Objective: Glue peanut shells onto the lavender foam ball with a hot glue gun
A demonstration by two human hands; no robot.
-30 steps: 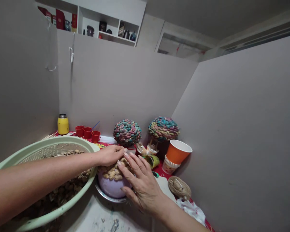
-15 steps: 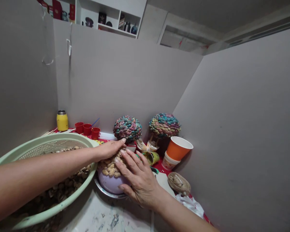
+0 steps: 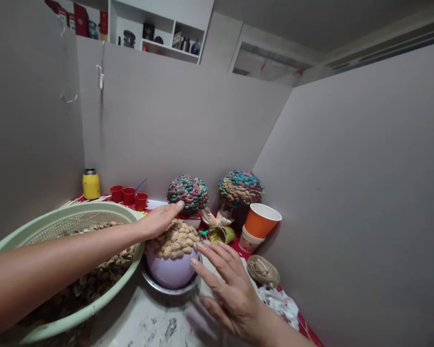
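Observation:
A round lilac ball, perhaps a balloon (image 3: 170, 273), rests in a shallow metal bowl (image 3: 155, 287). Peanut shells (image 3: 181, 239) cover its upper part in close rows, while the lower part is bare. My left hand (image 3: 159, 220) lies with straight fingers along the far left of the shell layer, partly hiding it. My right hand (image 3: 231, 284) is at the right side of the ball, fingers stretched and spread, fingertips close to the shells; whether they touch I cannot tell. Neither hand holds anything.
At left stands a green colander (image 3: 126, 279) of shells. Behind are two colourful shell-covered domes (image 3: 188, 193), red cups (image 3: 129, 195), a yellow jar (image 3: 91, 185) and a tipped tub (image 3: 222, 234). Orange paper cups (image 3: 258, 222), twine (image 3: 263, 271) and a plastic bag (image 3: 280, 303) lie right. Grey panels enclose the table.
My right hand has moved off the shells, rightward and toward me, uncovering more of the shells and ball. The left hand stays over the far left side. The view has shifted slightly.

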